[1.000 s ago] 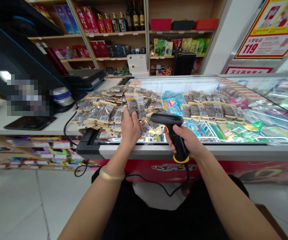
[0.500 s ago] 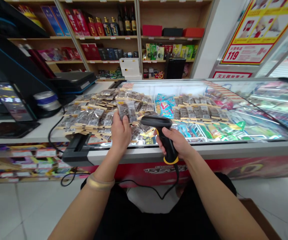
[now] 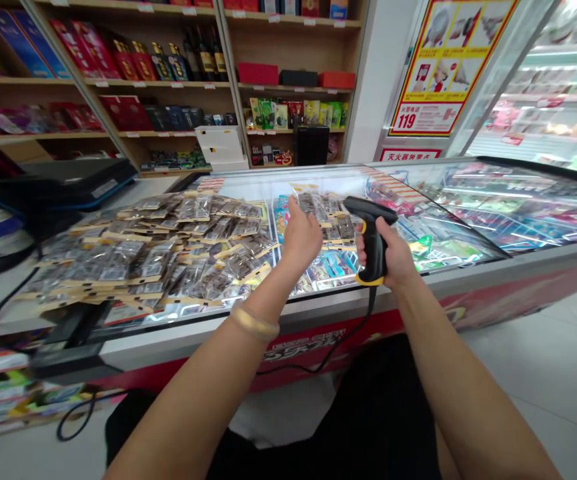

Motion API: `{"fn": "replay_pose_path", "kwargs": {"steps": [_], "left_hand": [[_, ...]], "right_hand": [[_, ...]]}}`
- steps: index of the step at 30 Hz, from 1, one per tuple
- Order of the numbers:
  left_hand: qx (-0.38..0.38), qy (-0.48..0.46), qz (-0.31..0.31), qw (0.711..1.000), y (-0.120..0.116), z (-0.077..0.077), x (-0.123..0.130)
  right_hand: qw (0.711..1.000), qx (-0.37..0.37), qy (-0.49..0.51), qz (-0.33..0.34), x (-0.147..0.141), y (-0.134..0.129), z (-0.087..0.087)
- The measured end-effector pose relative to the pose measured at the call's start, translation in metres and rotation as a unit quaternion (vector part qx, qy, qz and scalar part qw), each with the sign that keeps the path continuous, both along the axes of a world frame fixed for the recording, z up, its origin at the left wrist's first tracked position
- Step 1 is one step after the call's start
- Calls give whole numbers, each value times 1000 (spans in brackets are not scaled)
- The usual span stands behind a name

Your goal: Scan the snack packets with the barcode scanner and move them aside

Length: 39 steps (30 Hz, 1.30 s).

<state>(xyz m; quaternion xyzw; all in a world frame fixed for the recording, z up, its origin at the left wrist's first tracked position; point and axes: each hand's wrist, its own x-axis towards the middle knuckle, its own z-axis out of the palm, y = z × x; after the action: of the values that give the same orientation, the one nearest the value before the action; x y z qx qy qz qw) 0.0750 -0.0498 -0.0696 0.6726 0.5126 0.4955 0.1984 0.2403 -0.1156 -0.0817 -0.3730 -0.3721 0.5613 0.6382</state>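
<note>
My right hand (image 3: pixel 395 253) is wrapped round the grip of a black and yellow barcode scanner (image 3: pixel 375 243), held upright above the freezer's front edge. My left hand (image 3: pixel 302 233) is closed on a clear snack packet (image 3: pixel 313 202) with dark contents and a tan top strip; its fingers are partly hidden behind the packet and hand. That hand is over the right-hand group of similar packets (image 3: pixel 345 228) on the glass lid. To its left lies a large heap of the same packets (image 3: pixel 138 257).
A chest freezer (image 3: pixel 208 343) with a glass top runs across in front of me. The scanner's cable (image 3: pixel 335 347) hangs down its front. A counter with a black scale (image 3: pixel 68 183) is at left. Shelves with bottles (image 3: pixel 205 57) and boxes stand behind.
My view has turned to the right. My left hand has carried the packet from the big heap to over the right-hand group. My right hand still holds the barcode scanner, now slightly higher in view.
</note>
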Motion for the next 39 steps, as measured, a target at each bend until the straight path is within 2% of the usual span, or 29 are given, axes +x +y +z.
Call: {"fn": "replay_pose_path", "kwargs": {"steps": [3, 6, 9, 12, 16, 19, 21, 25, 28, 30, 33, 39], "left_hand": [[-112, 72, 8, 991, 0, 13, 42], [-123, 194, 21, 973, -1, 12, 65], [-107, 290, 21, 951, -1, 1, 71], [-105, 321, 21, 941, -3, -7, 70], [-86, 306, 15, 948, -12, 0, 59], [-47, 272, 5, 961, -20, 7, 35], [-4, 240, 10, 971, -25, 7, 6], [90, 176, 45, 979, -36, -8, -76], [97, 170, 107, 975, -50, -23, -134], [80, 184, 142, 969, -62, -31, -161], [44, 240, 167, 955, -77, -40, -178], [-26, 320, 202, 925, -94, -41, -171]], "right_hand": [[999, -11, 4, -46, 25, 6, 2], [996, -33, 17, -83, 35, 8, -2], [992, -65, 24, -107, 37, 9, -8], [990, -77, 36, -108, 37, 9, -12], [991, -86, 33, -102, 39, 8, -11], [992, -77, 31, -98, 35, 7, -9], [994, -58, 34, -85, 27, 4, -8], [999, -25, 26, -2, -6, -7, -4], [997, -21, 22, 76, -42, -15, -4], [992, -29, 22, 120, -66, -20, -6], [984, -45, 13, 172, -96, -22, -8], [968, -73, -40, 238, -118, -22, -7]]}}
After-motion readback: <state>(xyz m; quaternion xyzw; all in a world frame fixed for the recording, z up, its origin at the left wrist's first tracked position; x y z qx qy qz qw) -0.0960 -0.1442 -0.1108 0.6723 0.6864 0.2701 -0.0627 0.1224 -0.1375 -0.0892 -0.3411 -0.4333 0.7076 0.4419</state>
